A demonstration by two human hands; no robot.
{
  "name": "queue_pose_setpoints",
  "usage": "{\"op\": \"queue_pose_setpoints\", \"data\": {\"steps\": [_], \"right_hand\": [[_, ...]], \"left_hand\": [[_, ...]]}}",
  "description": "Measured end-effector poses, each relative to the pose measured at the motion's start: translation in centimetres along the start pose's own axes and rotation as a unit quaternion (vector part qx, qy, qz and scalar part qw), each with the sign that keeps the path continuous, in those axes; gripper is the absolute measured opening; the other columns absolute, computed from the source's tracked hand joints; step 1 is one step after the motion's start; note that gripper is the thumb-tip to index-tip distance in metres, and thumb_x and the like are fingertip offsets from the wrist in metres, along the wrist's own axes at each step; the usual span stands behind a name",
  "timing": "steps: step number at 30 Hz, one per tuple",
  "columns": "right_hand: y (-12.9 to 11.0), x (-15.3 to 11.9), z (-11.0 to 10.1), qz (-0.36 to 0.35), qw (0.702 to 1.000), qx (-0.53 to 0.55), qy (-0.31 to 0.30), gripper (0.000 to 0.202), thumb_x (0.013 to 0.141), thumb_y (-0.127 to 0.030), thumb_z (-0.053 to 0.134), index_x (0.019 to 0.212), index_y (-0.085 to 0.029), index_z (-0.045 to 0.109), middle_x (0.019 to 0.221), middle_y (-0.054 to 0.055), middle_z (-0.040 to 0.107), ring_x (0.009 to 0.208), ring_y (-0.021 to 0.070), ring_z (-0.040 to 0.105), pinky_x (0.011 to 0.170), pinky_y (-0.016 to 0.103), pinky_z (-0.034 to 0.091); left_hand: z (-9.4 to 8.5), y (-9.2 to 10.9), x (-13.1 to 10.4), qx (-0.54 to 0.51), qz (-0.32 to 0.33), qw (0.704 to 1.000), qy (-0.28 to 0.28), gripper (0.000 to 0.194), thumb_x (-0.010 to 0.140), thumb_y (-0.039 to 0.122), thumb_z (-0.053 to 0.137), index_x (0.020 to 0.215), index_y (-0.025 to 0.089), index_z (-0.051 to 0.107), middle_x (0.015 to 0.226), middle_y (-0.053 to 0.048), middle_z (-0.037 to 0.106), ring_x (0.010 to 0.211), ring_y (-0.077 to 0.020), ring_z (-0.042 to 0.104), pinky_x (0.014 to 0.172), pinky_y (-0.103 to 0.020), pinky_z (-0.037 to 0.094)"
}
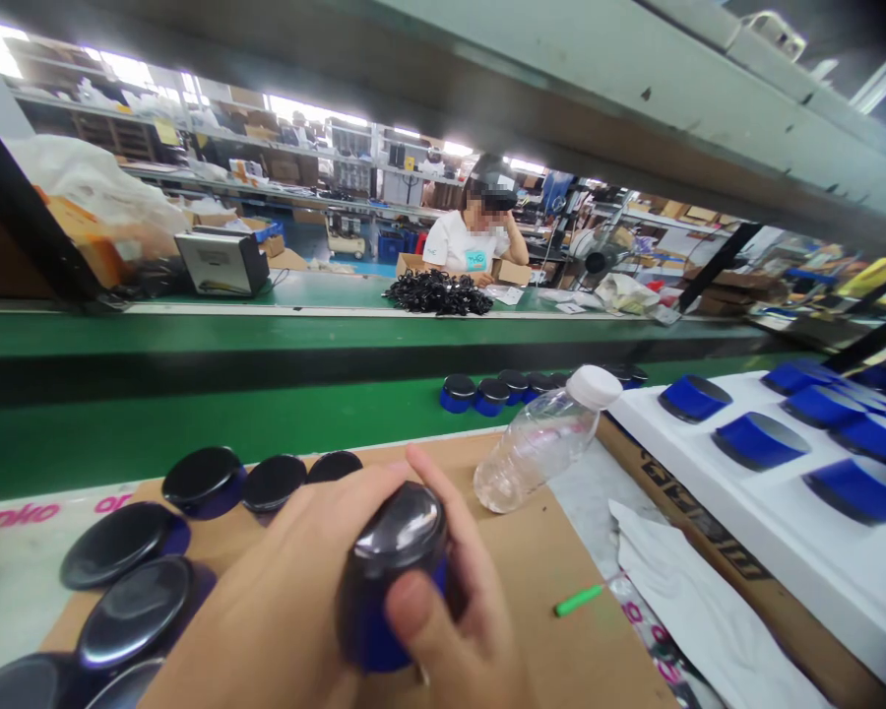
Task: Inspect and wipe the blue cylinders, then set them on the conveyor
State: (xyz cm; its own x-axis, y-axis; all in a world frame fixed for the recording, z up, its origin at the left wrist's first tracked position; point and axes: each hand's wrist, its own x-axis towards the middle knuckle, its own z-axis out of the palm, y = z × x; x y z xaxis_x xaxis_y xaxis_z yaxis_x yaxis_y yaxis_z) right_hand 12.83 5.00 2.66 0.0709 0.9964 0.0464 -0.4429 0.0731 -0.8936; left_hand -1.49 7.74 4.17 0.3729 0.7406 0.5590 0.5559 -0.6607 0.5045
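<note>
Head view (the only one): left hand (302,611) is closed round a dark blue jar (395,561) with a glossy black lid, and the grip holds it up just above the cardboard sheet (583,650) on the worktop. The thumb lies across the near wall and the index finger curls over the far side. The right hand is out of shot, so its state is unknown. Left of the grip and just beyond it is a cluster of the same lidded jars (137,611), close together, some touching. Right of the grip and a bit farther out, a clear plastic bottle (538,448) with a white cap lies tilted. A small green stick (580,598) lies near the grip on the right. Well right of that, a white foam tray (709,473) holds blue jars (760,440) lying on their sides in its pockets. Beyond the grip, a green belt (192,423) carries a few more jars (487,392), and a co-worker (473,241) sits far across.

To hold it well, I would keep the finger pads on the blue wall, not on the shiny lid (it looks easy to smudge). The thumb should press opposite the fingers so the round body cannot roll. The jar should stay level and clear of the cluster to the left.
</note>
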Motion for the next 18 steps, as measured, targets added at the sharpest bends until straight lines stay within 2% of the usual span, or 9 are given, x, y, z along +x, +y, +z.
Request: {"op": "queue_pose_setpoints", "data": {"steps": [2, 4, 6, 8, 11, 13, 15, 18], "right_hand": [[-0.7, 0.3, -0.1, 0.011, 0.998, 0.053, -0.021, 0.061, 0.080, -0.066, 0.073, 0.125, -0.025, 0.070, 0.115, 0.008, 0.078, 0.116, 0.0316, 0.071, 0.104, 0.046, 0.055], [-1.1, 0.4, -0.1, 0.018, 0.996, 0.073, -0.039, 0.060, 0.087, -0.073, 0.057, 0.114, -0.022, 0.076, 0.103, 0.009, 0.080, 0.113, 0.0321, 0.072, 0.101, 0.048, 0.058], [-1.0, 0.3, 0.0, 0.032, 0.996, 0.073, -0.034, 0.064, 0.089, -0.075, 0.051, 0.111, -0.021, 0.077, 0.107, 0.010, 0.080, 0.118, 0.0318, 0.070, 0.104, 0.048, 0.056], [-0.7, 0.2, 0.0, 0.053, 0.996, 0.075, -0.017, 0.061, 0.091, -0.072, 0.051, 0.115, -0.022, 0.076, 0.122, 0.009, 0.076, 0.126, 0.0294, 0.066, 0.111, 0.046, 0.050], [0.0, 0.0, -0.1, 0.051, 0.996, 0.067, -0.003, 0.063, 0.088, -0.074, 0.056, 0.126, -0.025, 0.070, 0.133, 0.007, 0.071, 0.132, 0.0284, 0.061, 0.114, 0.046, 0.047], [0.4, -0.1, -0.3, 0.035, 0.998, 0.050, -0.008, 0.076, 0.081, -0.079, 0.060, 0.134, -0.026, 0.064, 0.135, 0.009, 0.069, 0.135, 0.0305, 0.058, 0.115, 0.048, 0.044], [0.9, 0.0, -0.6, 0.021, 0.999, 0.032, -0.011, 0.087, 0.077, -0.085, 0.058, 0.140, -0.024, 0.059, 0.137, 0.011, 0.068, 0.137, 0.0324, 0.056, 0.116, 0.048, 0.042], [1.8, 0.1, -0.9, -0.019, 1.000, 0.001, -0.005, 0.101, 0.074, -0.088, 0.056, 0.149, -0.021, 0.049, 0.138, 0.013, 0.066, 0.133, 0.0358, 0.059, 0.111, 0.048, 0.048]], "left_hand": [[-0.1, -0.5, -0.1, 0.014, 0.038, 0.999, 0.000, 0.064, 0.079, 0.028, 0.060, 0.140, 0.037, 0.043, 0.131, -0.001, 0.067, 0.112, -0.0270, 0.069, 0.085, -0.032, 0.061], [-0.2, -0.9, 0.1, 0.031, 0.079, 0.996, 0.013, 0.059, 0.080, 0.026, 0.057, 0.137, 0.034, 0.045, 0.129, 0.000, 0.066, 0.116, -0.0227, 0.066, 0.095, -0.028, 0.055], [-0.2, -1.2, 0.4, 0.073, 0.145, 0.986, 0.037, 0.055, 0.079, 0.023, 0.054, 0.133, 0.029, 0.048, 0.127, 0.000, 0.066, 0.116, -0.0198, 0.064, 0.104, -0.024, 0.046], [-0.3, -1.1, 0.6, 0.116, 0.181, 0.975, 0.054, 0.053, 0.078, 0.021, 0.052, 0.130, 0.027, 0.050, 0.121, -0.001, 0.067, 0.114, -0.0203, 0.062, 0.106, -0.025, 0.037], [-0.7, -0.4, 0.9, 0.138, 0.148, 0.979, 0.033, 0.048, 0.083, 0.017, 0.053, 0.129, 0.029, 0.050, 0.118, -0.003, 0.065, 0.114, -0.0232, 0.058, 0.105, -0.032, 0.035], [-1.0, 0.1, 1.1, 0.120, 0.129, 0.984, 0.025, 0.047, 0.086, 0.017, 0.051, 0.131, 0.031, 0.047, 0.119, -0.003, 0.066, 0.112, -0.0226, 0.061, 0.100, -0.031, 0.040], [-1.1, 0.2, 1.4, 0.093, 0.120, 0.988, -0.013, 0.051, 0.088, 0.019, 0.051, 0.136, 0.034, 0.043, 0.123, -0.001, 0.068, 0.110, -0.0218, 0.066, 0.092, -0.028, 0.048], [-0.8, -0.3, 1.5, 0.042, 0.083, 0.995, -0.038, 0.052, 0.088, 0.024, 0.056, 0.137, 0.038, 0.045, 0.126, 0.001, 0.071, 0.109, -0.0235, 0.071, 0.088, -0.027, 0.055]]}}
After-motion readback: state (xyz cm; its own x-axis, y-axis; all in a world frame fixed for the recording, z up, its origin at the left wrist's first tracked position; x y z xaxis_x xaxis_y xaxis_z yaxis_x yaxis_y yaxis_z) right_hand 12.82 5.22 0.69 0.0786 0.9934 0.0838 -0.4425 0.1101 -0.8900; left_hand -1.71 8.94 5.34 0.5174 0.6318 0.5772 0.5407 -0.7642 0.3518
